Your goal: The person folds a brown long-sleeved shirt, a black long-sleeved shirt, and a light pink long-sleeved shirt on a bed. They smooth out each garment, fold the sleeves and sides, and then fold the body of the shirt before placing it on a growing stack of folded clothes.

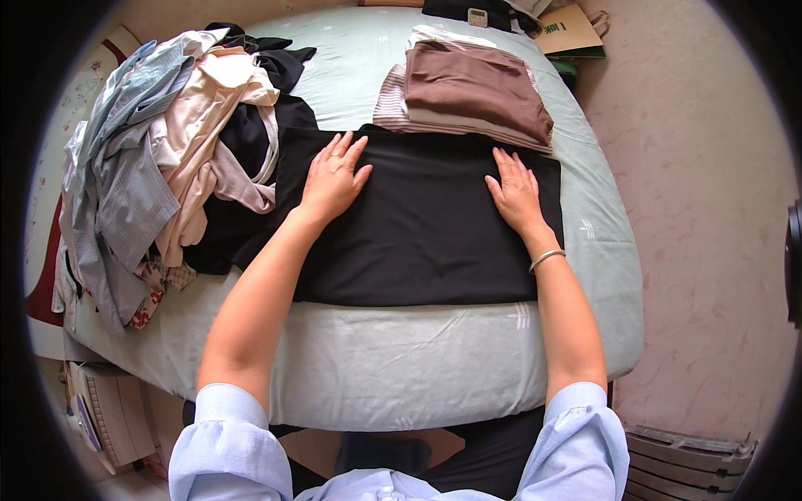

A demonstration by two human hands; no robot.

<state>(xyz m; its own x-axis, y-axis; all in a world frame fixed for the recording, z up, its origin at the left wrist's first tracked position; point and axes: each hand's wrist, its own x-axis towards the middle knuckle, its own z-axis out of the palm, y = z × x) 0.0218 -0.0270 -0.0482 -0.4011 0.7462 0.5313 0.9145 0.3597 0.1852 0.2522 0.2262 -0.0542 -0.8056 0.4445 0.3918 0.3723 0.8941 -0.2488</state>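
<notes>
A black garment (418, 225) lies spread in a wide, roughly rectangular shape on the bed in front of me. My left hand (334, 174) rests flat on its upper left part, fingers stretched toward the far edge. Near the upper right corner, my right hand (515, 190) lies palm down on the same cloth, its fingers slightly apart. Neither hand grips the fabric. Just beyond the far edge sits a stack of folded clothes (472, 83), brown on top with striped and white pieces below. On the left, dark cloth meets the black garment, and I cannot tell whether they join.
A loose heap of clothes (146, 150), grey-blue, cream and black, covers the bed's left side. Pale green sheeting covers the bed (401, 359). At the far right edge stand a paper bag (571, 29) and a black item with a small device (477, 17) on it. A grey slatted object (689, 463) sits lower right.
</notes>
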